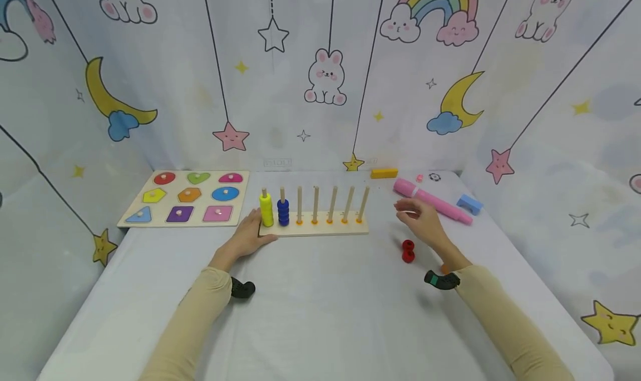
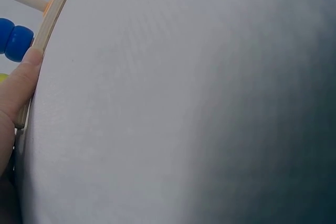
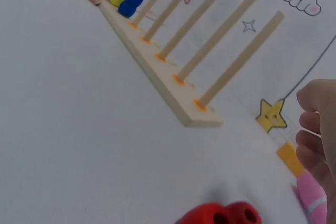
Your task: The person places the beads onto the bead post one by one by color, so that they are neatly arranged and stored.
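Steadying the Peg Board, Right Hand Hovering Over Red Beads

Steadying is done by the left hand, which rests against the near left corner of the wooden peg board; the left wrist view shows its thumb pressed flat along the board's near edge, with nothing gripped. The board stands mid-table, its seven upright pegs in a row running left to right. A stack of yellow beads sits on the leftmost peg, and a stack of blue beads on the second; the remaining five pegs are bare.

The right hand is held above the table to the right of the board, fingers loosely spread and relaxed, holding nothing. Two red beads lie touching each other on the white tablecloth, just near and left of that hand and apart from the board. The right wrist view confirms the red beads lying loose on the cloth, with the fingertips clear of them.

A shape puzzle lies at the far left. A pink tube lies far right, just beyond the right hand, with a blue block to its right and an orange block at the far edge.
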Demonstrator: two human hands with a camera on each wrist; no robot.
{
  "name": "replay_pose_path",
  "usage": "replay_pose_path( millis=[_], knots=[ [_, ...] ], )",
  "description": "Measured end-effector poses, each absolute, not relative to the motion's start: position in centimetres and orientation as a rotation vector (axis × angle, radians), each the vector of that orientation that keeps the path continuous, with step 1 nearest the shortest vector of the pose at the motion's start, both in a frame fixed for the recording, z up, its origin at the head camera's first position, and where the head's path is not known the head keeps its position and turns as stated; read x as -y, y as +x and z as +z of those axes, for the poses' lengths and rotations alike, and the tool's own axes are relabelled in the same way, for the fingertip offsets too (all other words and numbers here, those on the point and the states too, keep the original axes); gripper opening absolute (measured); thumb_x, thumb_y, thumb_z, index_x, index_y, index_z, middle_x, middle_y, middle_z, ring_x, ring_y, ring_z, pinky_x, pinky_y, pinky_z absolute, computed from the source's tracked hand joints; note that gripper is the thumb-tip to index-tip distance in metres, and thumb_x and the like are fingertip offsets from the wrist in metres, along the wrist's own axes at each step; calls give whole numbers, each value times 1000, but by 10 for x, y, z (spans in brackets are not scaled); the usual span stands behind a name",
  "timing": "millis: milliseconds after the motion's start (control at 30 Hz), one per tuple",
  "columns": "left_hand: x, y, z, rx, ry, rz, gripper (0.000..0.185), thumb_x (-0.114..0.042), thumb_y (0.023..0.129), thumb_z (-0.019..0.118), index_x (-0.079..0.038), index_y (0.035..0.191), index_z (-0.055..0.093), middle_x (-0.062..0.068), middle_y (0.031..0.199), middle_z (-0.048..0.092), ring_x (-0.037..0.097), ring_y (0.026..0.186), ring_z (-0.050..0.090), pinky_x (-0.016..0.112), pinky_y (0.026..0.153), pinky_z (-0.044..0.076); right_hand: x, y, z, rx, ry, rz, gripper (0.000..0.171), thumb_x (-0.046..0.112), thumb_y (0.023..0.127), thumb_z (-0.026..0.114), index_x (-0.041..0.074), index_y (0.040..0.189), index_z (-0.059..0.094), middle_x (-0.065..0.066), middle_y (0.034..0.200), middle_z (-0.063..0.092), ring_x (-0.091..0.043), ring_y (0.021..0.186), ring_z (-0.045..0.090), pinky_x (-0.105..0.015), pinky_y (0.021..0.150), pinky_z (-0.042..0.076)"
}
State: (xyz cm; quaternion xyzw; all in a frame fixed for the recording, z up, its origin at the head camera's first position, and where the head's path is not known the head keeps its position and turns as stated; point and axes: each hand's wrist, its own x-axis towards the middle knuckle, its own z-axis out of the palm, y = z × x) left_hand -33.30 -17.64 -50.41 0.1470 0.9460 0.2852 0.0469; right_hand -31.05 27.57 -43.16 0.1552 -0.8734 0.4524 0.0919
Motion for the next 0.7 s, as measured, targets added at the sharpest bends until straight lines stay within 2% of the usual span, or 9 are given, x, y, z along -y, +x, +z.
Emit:
replay_pose_path(
  millis=[133,200,300,433,700],
  knots=[
    [176,-334,-504,-2895,438,848,93,-43,89,62,4,149,9,26,153,12,39,141,7,52,114,8,-291,-301,-450,2653,469,1347,35,13,91,63,-4,122,56,-24,117,60,-35,104,60,-14,85,48],
    [176,-334,-504,-2894,439,846,93,-44,89,62,4,149,9,26,153,11,39,141,6,52,114,7,-300,-300,-462,2712,447,1325,38,17,92,64,-2,124,55,-21,119,60,-34,106,59,-17,86,49],
    [176,-333,-503,-2889,434,851,93,-43,89,62,4,149,8,26,153,12,38,141,6,51,114,7,-309,-299,-477,2791,420,1275,41,25,90,66,4,124,56,-15,119,61,-30,107,60,-28,89,51],
    [176,-332,-503,-2886,434,860,93,-43,89,62,4,149,8,26,153,12,37,142,6,50,114,7,-312,-293,-486,2827,455,1218,39,24,88,69,7,121,59,-11,116,63,-27,105,60,-38,88,52],
    [176,-335,-509,-2892,446,842,95,-44,89,62,5,149,6,27,153,12,37,142,6,48,115,5,-311,-284,-492,2806,571,1128,34,16,86,70,5,117,61,-6,110,65,-21,101,59,-30,86,52]
  ],
)
